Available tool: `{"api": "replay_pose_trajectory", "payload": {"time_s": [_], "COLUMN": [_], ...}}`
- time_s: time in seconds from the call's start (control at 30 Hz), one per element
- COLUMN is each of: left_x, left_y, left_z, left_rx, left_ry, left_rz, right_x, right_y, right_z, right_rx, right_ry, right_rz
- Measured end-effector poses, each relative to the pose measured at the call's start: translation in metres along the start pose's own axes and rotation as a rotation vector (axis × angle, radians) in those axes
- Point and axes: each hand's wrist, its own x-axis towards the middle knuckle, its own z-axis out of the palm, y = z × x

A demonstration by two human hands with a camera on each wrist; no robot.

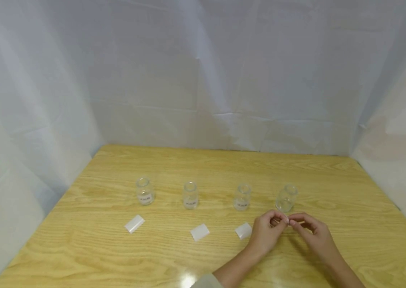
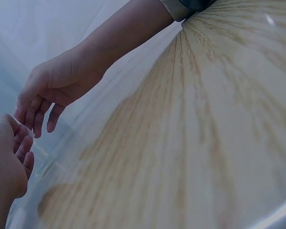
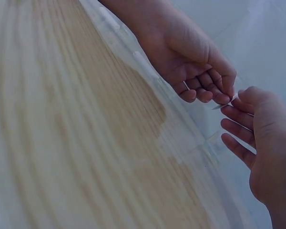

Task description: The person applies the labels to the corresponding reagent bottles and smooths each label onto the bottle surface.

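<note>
In the head view, my left hand and right hand meet fingertip to fingertip just in front of the rightmost clear glass jar. Between thumb and fingers, each hand pinches a small white slip, possibly a sticker; its thin edge shows in the right wrist view. Fingers cover most of this slip, so its face is hidden. To the left stand three more open glass jars, each with a white printed label: the leftmost jar, the second jar and the third jar.
On the wooden table, three white paper pieces lie in front of the jars: a left piece, a middle piece and a right piece beside my left hand. White sheeting encloses the back and sides.
</note>
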Motion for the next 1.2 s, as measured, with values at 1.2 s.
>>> {"api": "replay_pose_trajectory", "payload": {"time_s": [1.2], "left_x": [0.0005], "left_y": [0.0006], "left_z": [-0.0008], "left_rx": [-0.002], "left_ry": [0.015], "left_rz": [-0.027], "right_x": [0.0021], "right_y": [0.0026], "right_z": [0.0024], "right_rx": [0.134], "right_ry": [0.068], "right_rz": [0.071]}}
